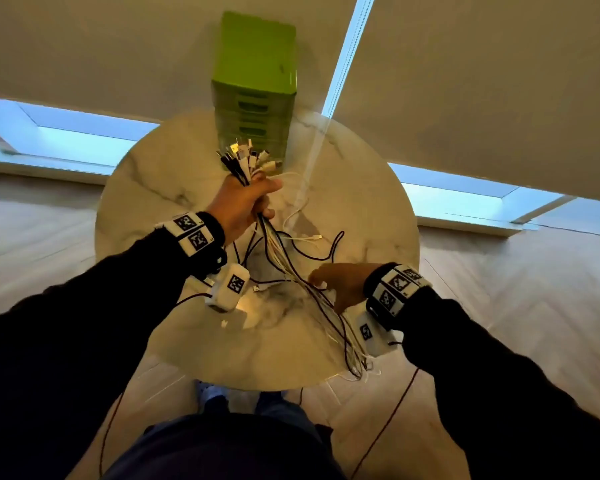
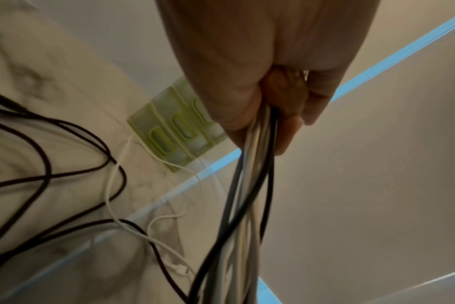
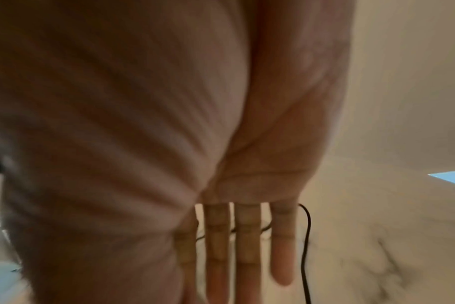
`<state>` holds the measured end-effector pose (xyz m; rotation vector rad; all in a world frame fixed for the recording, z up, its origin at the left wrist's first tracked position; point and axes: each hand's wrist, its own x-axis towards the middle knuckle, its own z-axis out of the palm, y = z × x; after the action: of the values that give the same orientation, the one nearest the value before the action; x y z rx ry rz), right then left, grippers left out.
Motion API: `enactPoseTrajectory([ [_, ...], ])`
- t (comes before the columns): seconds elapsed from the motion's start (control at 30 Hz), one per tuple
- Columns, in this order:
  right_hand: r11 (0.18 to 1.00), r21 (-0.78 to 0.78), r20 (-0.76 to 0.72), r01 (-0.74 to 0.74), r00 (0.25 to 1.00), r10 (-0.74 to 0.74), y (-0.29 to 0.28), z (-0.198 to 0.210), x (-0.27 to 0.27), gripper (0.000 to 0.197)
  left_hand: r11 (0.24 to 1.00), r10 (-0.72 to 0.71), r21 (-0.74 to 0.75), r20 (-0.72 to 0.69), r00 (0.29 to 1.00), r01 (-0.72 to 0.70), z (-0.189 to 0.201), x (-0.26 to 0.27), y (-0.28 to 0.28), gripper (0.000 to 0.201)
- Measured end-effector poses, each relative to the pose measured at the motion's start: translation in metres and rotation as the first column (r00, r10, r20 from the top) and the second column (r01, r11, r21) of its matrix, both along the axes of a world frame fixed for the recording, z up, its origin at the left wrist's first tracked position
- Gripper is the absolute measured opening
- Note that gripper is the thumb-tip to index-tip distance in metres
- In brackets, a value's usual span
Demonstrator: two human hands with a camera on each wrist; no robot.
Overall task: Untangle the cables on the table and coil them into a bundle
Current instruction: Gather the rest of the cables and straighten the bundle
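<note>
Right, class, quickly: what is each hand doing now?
Left hand: fist gripping the bundle of cables near their plugs.
Right hand: open, fingers straight, holding nothing.

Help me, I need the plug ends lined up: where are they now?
In the head view the plug ends fan out above the left hand, which grips the cables over the table, just before the green drawer unit.

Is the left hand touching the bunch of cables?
Touching. The left wrist view shows the left hand with fingers curled around the bunch of cables; the head view shows the plug ends sticking out above the fist.
</note>
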<state>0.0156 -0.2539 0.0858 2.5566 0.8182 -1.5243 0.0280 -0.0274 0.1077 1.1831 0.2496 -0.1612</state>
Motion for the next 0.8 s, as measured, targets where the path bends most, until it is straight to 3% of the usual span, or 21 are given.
enactPoseTrajectory([
  [0.07, 0.977, 0.192, 0.044, 0.091, 0.994, -0.101, 0.003, 0.005, 0.023, 0.044, 0.999, 0.023, 0.035, -0.010, 1.000, -0.022, -0.007, 0.001, 0.003, 0.049],
  [0.13, 0.929, 0.339, 0.197, 0.149, 0.954, -0.225, 0.010, 0.000, 0.048, 0.032, 0.996, 0.043, 0.081, -0.034, 0.998, -0.040, -0.015, 0.000, 0.003, 0.048],
  [0.2, 0.935, 0.309, 0.288, 0.175, 0.920, -0.267, 0.019, -0.016, 0.064, 0.036, 0.992, 0.056, 0.116, -0.056, 0.997, -0.050, -0.022, -0.001, 0.003, 0.047],
  [0.27, 0.974, 0.153, 0.251, 0.169, 0.946, -0.203, 0.026, -0.039, 0.071, 0.044, 0.988, 0.075, 0.138, -0.089, 0.993, -0.062, -0.027, -0.002, 0.003, 0.047],
  [0.33, 0.991, 0.071, 0.233, 0.111, 0.965, -0.125, 0.027, -0.054, 0.073, 0.037, 0.985, 0.088, 0.154, -0.110, 0.990, -0.071, -0.031, -0.005, 0.004, 0.047],
  [0.4, 0.982, 0.168, 0.262, 0.089, 0.956, -0.131, 0.024, -0.062, 0.080, 0.021, 0.987, 0.085, 0.147, -0.128, 0.988, -0.066, -0.037, -0.008, 0.005, 0.048],
  [0.5, 0.896, 0.425, 0.333, 0.127, 0.899, -0.285, 0.024, -0.053, 0.100, 0.018, 0.985, 0.110, 0.150, -0.151, 0.982, -0.087, -0.045, -0.012, 0.004, 0.038],
  [0.6, 0.777, 0.627, 0.338, 0.049, 0.882, -0.329, 0.032, -0.025, 0.116, 0.018, 0.981, 0.146, 0.148, -0.125, 0.981, -0.127, -0.046, -0.010, -0.004, 0.004],
  [0.7, 0.717, 0.694, 0.319, -0.061, 0.919, -0.231, 0.044, 0.001, 0.118, 0.016, 0.981, 0.145, 0.148, -0.125, 0.982, -0.126, -0.047, -0.001, -0.014, 0.024],
  [0.8, 0.669, 0.727, 0.357, -0.155, 0.917, -0.176, 0.045, 0.011, 0.119, 0.017, 0.981, 0.108, 0.173, -0.128, 0.986, -0.085, -0.043, 0.005, -0.021, 0.017],
])
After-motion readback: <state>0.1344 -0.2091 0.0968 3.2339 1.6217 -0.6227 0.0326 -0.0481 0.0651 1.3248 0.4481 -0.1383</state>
